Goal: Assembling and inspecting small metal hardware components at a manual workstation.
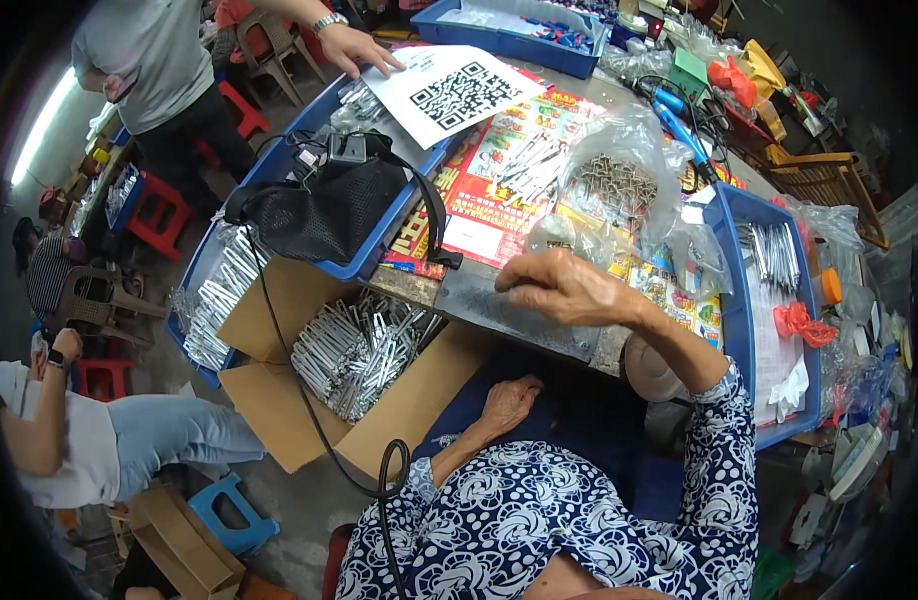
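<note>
My right hand (564,288) is raised over the near edge of the table, above a dark metal plate (514,318). Its fingers are curled in, and whatever they may hold is hidden. Down on my lap rests my left hand (509,403), fingers laid out and holding nothing. Just beyond my right hand lies a clear plastic bag (619,185) of small brownish metal parts. Several thin silvery metal pieces (529,165) are spread on a red and yellow printed sheet (469,205). Left of my lap, an open cardboard box (264,312) holds many silvery metal rods (364,350).
Another person's hand (357,48) touches a white sheet with a square code (459,95). A black mesh bag (324,215) with a cable lies over a blue tray (374,262). Another blue tray (724,235) stands at right. A seated person (69,430) is at left, near a blue stool (229,515).
</note>
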Available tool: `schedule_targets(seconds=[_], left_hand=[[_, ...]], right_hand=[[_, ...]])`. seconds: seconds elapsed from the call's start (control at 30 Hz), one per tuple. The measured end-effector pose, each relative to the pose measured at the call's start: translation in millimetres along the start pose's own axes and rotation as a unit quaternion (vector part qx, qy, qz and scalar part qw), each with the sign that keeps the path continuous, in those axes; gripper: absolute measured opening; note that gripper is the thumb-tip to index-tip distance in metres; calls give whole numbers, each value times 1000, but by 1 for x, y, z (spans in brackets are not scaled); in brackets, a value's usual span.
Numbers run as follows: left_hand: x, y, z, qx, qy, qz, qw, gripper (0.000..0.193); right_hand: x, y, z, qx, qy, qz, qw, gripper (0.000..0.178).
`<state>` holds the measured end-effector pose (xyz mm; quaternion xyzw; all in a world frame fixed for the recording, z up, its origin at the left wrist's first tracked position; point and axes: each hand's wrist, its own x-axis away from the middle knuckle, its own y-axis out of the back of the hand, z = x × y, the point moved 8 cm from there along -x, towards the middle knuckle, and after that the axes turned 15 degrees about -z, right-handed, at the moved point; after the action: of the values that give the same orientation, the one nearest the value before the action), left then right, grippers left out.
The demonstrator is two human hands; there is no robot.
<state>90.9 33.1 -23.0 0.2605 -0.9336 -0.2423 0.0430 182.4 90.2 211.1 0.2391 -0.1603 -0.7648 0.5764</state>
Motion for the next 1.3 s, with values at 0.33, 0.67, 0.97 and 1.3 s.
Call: schedule_targets(seconds=[0.33,0.67,0.97,1.3], left_hand=[[-1,4,3,25,9,-5,1000,18],[-5,7,3,43,33,-3,999,18],[-10,7,6,49,61,10,997,18],[-15,11,7,63,74,5,995,17]], right_hand=[[-63,53,-81,-47,-121,-109,986,19],[-130,158,-128,93,-37,-339,936,26],[-176,211,-180,191,-6,-460,867,33],[-203,186,-231,76,-68,-415,904,36]])
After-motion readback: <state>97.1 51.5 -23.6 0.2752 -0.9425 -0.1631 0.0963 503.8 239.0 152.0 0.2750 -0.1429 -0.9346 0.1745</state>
